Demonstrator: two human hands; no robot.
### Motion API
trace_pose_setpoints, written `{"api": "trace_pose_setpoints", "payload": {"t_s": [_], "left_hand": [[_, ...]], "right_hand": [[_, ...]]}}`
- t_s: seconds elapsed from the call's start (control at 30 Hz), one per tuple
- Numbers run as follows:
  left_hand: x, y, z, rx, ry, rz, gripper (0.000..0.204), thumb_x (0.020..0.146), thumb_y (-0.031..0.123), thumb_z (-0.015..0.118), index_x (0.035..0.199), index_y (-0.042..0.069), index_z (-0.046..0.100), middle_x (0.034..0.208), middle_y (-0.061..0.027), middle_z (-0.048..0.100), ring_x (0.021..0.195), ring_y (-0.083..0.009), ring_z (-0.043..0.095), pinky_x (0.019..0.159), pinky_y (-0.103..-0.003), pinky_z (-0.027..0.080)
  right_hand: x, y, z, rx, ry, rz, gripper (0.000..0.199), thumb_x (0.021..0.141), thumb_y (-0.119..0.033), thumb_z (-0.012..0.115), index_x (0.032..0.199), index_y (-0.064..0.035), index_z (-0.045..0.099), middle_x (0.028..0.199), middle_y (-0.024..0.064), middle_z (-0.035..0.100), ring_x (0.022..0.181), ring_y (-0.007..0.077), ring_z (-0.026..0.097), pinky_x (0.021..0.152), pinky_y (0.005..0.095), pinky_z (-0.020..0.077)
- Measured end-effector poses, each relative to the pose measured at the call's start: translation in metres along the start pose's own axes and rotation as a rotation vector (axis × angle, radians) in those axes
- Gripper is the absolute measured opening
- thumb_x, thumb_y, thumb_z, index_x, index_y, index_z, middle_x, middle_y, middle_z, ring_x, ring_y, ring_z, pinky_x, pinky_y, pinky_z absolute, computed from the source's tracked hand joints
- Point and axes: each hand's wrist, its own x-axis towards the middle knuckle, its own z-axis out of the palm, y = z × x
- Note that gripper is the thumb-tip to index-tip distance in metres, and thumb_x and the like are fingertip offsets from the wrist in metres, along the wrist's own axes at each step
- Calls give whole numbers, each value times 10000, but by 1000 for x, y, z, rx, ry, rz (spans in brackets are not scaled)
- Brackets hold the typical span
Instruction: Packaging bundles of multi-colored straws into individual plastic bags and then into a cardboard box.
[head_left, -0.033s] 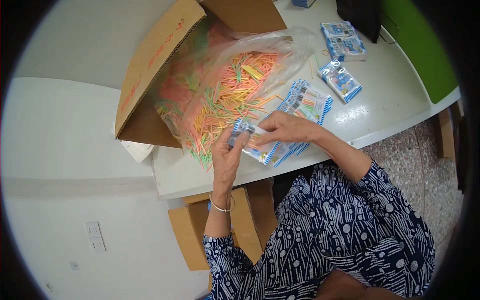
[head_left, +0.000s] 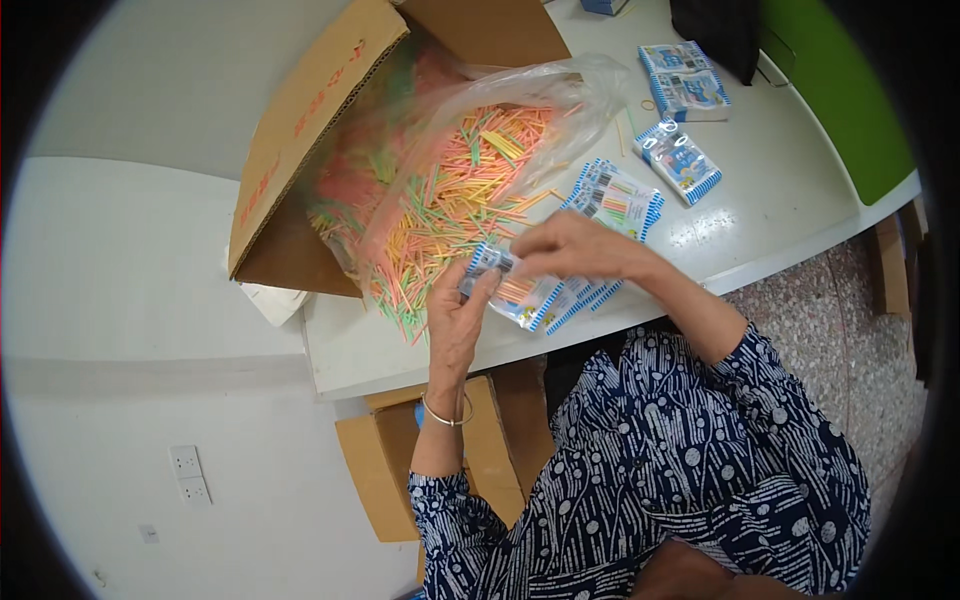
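In my left hand is a small clear packet with blue striped ends, thumb on top and fingers beneath. Thin pink and orange sticks show inside it. Just above the packet is my right hand, its fingers curled together; their tips are slightly blurred, and whatever they may pinch is hidden. Beneath and beside that hand lie several flat packets with the same blue stripes. Loose pink, yellow, orange and green sticks pile up beyond my left hand, spilling from a clear plastic bag.
A tipped cardboard box holds the bag on the white table. Filled packets lie at the back right, with another packet nearer and a rubber band beside them. Below the table edge stands an open carton.
My right hand has lifted slightly up from the packet, its fingertips coming off the packet's face. The left hand keeps its hold almost unmoved.
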Motion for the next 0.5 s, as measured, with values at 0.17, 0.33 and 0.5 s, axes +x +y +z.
{"api": "trace_pose_setpoints", "payload": {"t_s": [0.17,0.33,0.5], "left_hand": [[-12,-49,15,149,52,86,368,846,143,660,1167,-8,561,1082,-122,585,996,-176,539,858,-320,424],[-30,-48,36,860,214,427,449,821,149,651,1223,13,505,1299,-190,416,1161,-348,402,975,-439,301],[-36,-66,44,879,126,396,444,822,139,642,1219,5,495,1307,-197,399,1138,-357,399,948,-444,303]], "right_hand": [[-36,-10,-61,-498,644,75,341,851,-284,623,983,30,640,812,116,635,831,221,588,724,331,463],[-52,18,-70,-906,638,275,286,884,-260,576,984,5,616,898,180,612,931,322,541,808,414,450],[-45,27,-65,-956,629,273,294,872,-255,596,899,36,625,880,184,635,922,329,567,807,419,474]]}}
